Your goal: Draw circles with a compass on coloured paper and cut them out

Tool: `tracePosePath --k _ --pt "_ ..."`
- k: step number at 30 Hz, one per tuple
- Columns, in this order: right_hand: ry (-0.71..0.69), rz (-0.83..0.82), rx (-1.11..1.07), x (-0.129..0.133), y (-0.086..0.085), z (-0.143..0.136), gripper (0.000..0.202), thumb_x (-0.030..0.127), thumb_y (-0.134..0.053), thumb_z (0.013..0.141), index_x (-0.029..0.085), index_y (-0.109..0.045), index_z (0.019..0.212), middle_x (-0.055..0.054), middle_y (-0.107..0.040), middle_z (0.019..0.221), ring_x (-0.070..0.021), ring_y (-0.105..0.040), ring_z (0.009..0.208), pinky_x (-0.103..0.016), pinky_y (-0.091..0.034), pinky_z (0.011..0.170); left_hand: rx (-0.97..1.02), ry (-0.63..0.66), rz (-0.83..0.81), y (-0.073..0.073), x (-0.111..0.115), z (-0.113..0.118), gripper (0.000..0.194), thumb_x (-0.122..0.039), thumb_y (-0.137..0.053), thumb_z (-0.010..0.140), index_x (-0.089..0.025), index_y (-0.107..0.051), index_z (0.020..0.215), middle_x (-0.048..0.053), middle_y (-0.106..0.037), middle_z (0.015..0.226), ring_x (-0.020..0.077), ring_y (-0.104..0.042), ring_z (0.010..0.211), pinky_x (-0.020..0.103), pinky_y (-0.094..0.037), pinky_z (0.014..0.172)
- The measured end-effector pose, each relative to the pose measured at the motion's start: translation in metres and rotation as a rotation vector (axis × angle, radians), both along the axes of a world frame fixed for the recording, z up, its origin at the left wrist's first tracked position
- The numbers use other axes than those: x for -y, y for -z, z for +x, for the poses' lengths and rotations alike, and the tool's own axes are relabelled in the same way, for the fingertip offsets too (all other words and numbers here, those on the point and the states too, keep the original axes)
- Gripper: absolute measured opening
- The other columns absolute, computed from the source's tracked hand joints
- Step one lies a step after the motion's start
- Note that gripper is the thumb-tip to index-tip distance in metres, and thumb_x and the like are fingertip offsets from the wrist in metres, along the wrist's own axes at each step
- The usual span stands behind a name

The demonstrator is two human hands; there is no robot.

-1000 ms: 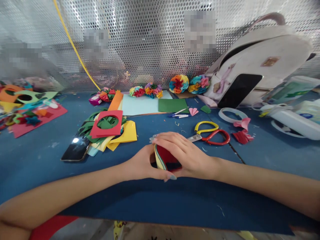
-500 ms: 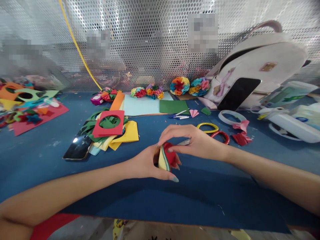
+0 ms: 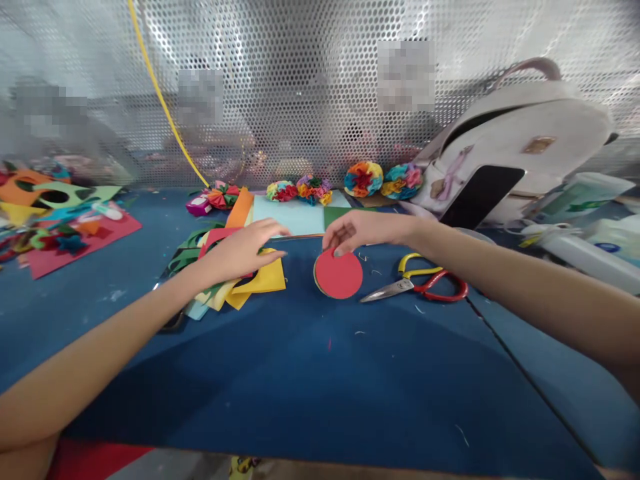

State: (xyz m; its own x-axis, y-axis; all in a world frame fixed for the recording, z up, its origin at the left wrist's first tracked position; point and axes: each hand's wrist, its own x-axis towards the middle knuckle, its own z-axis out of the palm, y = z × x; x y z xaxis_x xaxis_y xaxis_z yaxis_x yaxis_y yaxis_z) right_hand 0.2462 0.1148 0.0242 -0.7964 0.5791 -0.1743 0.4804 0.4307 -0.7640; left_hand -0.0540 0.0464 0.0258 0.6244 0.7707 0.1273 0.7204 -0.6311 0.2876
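A stack of round paper discs (image 3: 340, 275), red on the face toward me with a pale edge at the left, is pinched at its top by my right hand (image 3: 354, 233). My left hand (image 3: 243, 252) hovers at the cut paper scraps (image 3: 267, 275), its fingers stretched and apart with nothing between them. Whether it touches the scraps I cannot tell. Right of the discs lie scissors (image 3: 400, 288) with one yellow and one red handle, blades pointing left.
Behind my hands lie light blue sheets (image 3: 287, 213) and several crinkled paper flowers (image 3: 363, 179) along a perforated metal wall. A pale backpack (image 3: 530, 127) with a black phone (image 3: 483, 195) against it stands at right. More coloured paper cutouts (image 3: 83, 233) are at left.
My left hand has let go of the discs and moved left to the scraps. The discs, curled before, now show flat and farther back in my right hand. The scissors are more visible.
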Motion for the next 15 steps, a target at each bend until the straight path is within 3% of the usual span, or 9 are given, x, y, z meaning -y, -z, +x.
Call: tracePosePath --k 4,8,13,15 --pt "-0.042 0.129 0.129 -0.010 0.019 -0.006 0.027 0.033 -0.076 0.082 0.015 -0.077 0.102 -0.008 -0.082 0.091 -0.0210 -0.077 0.082 -0.029 -0.057 0.070 -0.254 0.006 0.017 0.006 -0.008 -0.024 0.032 -0.034 -0.049 0.101 -0.017 -0.076 0.106 0.011 -0.074 0.107 0.0277 -0.069 0.100 0.038 -0.050 0.089" --pt "-0.074 0.390 0.227 -0.009 0.008 -0.022 0.017 0.030 -0.073 0.087 0.018 -0.078 0.098 -0.009 -0.080 0.106 -0.0248 -0.073 0.096 -0.033 -0.054 0.080 -0.354 -0.061 0.052 0.003 -0.006 -0.032 0.035 -0.029 -0.044 0.103 -0.018 -0.075 0.092 0.009 -0.074 0.096 0.0252 -0.069 0.088 0.032 -0.042 0.070" --pt "-0.013 0.731 0.310 -0.011 0.009 -0.084 0.044 0.028 -0.066 0.098 0.010 -0.061 0.137 -0.022 -0.066 0.138 -0.0364 -0.061 0.128 -0.043 -0.049 0.098 -0.418 -0.165 0.083 -0.012 -0.021 -0.032 0.031 -0.030 -0.047 0.102 -0.020 -0.073 0.088 0.008 -0.075 0.085 0.0226 -0.065 0.072 0.031 -0.029 0.058" --pt "-0.010 0.811 0.373 -0.016 0.017 -0.111 0.044 0.019 -0.067 0.094 0.006 -0.060 0.136 -0.027 -0.066 0.137 -0.0417 -0.059 0.131 -0.047 -0.049 0.099 -0.425 -0.187 0.085 -0.013 -0.029 -0.030 0.031 -0.031 -0.048 0.101 -0.020 -0.073 0.088 0.009 -0.075 0.081 0.0223 -0.065 0.070 0.030 -0.028 0.057"
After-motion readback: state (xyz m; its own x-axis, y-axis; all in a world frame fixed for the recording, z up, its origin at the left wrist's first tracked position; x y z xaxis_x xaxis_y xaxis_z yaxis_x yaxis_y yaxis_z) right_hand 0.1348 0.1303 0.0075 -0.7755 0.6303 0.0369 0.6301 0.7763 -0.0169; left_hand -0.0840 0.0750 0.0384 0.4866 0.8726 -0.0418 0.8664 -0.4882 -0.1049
